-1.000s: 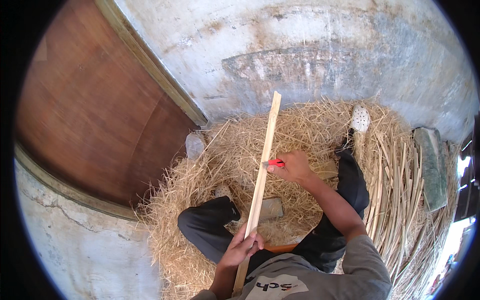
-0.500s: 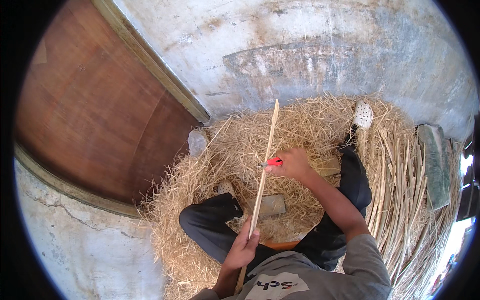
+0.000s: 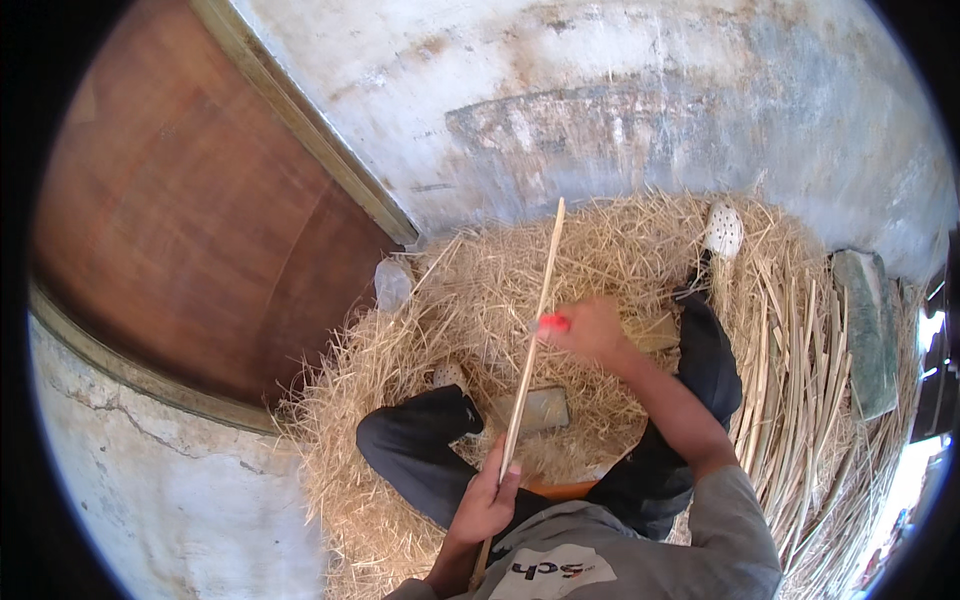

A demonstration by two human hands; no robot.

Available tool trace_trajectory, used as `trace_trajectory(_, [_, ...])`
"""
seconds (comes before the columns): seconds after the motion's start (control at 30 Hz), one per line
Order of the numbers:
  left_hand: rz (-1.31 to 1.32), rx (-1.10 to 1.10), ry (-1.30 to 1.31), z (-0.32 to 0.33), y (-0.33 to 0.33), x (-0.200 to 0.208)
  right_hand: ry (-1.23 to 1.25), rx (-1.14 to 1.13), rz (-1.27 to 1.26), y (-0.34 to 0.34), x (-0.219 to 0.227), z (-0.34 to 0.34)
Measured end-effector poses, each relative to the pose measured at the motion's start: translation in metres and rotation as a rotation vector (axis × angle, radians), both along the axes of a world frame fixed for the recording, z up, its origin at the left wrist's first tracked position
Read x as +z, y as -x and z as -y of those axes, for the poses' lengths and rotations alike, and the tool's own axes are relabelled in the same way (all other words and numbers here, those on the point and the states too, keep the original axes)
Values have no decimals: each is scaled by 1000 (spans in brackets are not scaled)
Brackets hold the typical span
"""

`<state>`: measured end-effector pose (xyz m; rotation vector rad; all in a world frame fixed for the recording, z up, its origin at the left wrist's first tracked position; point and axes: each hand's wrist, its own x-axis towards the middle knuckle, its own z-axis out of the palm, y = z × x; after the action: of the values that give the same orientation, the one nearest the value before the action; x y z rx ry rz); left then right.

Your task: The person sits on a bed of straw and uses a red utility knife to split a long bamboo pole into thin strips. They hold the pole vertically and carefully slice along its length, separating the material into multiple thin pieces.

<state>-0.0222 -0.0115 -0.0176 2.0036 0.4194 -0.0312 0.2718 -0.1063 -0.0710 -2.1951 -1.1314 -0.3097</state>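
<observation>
A long, pale bamboo strip (image 3: 529,372) slants up and away from my lap, its far tip over the shavings. My left hand (image 3: 486,500) is closed round its lower part, near my thigh. Closed on a red-handled utility knife (image 3: 554,323), my right hand (image 3: 592,333) is at the strip's upper half. Motion smears the knife, so whether its blade touches the strip cannot be made out. Thin shavings (image 3: 610,235) cover the ground around my legs.
A heap of split strips (image 3: 800,370) lies to my right, beside a greenish stone slab (image 3: 868,330). A brick-like block (image 3: 540,411) sits between my feet. A clear plastic bag (image 3: 393,284) lies by the brown door (image 3: 200,220); a stained wall (image 3: 640,110) stands ahead.
My right hand and the knife have shifted slightly to the right and are now blurred. The strip has turned a little, showing a narrower face. My left hand keeps its place.
</observation>
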Motion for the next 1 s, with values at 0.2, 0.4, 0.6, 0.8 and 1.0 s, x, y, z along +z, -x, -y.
trace_trajectory(0.2, [-106, 31, -67, 1, -1, 9, -65, -42, -49, -9, -16, -6])
trace_trajectory(0.4, [-70, 17, -48, 12, 7, 17, 86, -167, -271, -41, 7, 3])
trace_trajectory(0.6, [-98, 39, -138, 9, 5, 22, 181, -29, -163, -1, 0, -4])
trace_trajectory(0.8, [-27, -12, -228, 11, 5, 24, -81, -141, -77, -49, -9, 3])
trace_trajectory(1.0, [-31, -39, -176, 16, 7, 21, 62, -349, -232, -89, 3, 17])
